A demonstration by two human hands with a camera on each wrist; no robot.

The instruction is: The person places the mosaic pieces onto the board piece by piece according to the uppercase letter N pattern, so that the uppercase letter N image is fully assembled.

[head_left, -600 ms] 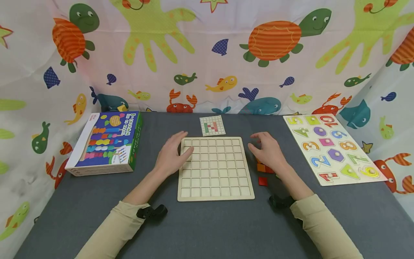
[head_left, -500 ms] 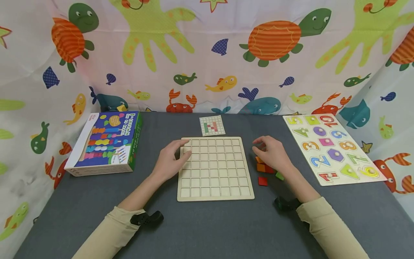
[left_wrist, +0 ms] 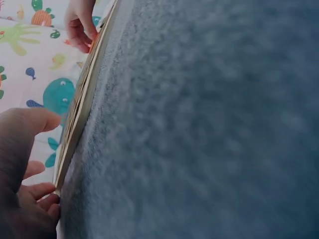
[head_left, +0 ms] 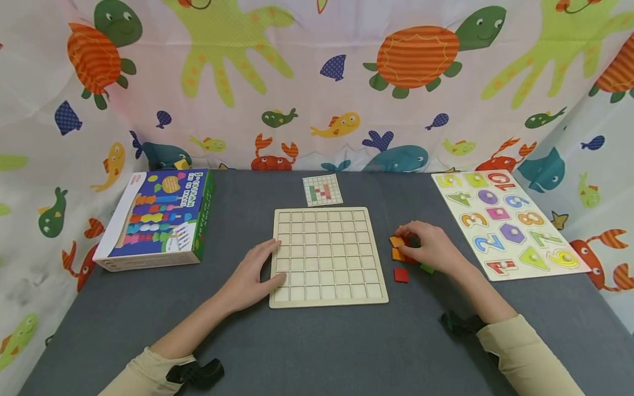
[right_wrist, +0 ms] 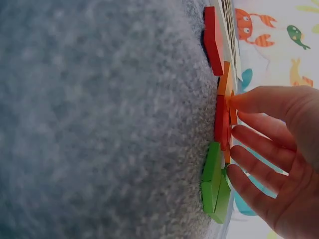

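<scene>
The board is showing bare, matt wood; the tiles are looking smooth, faintly glossy. The tabletop is looking like rough, matt cloth. The box is looking like smooth cardboard, the card like paper. The curtain and sleeves are showing creased cloth.

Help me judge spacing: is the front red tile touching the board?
Apart: the head view shows grey table between the red tile and the board.

Prob. kids' play area: sea-animal backdrop, num. puzzle
</scene>
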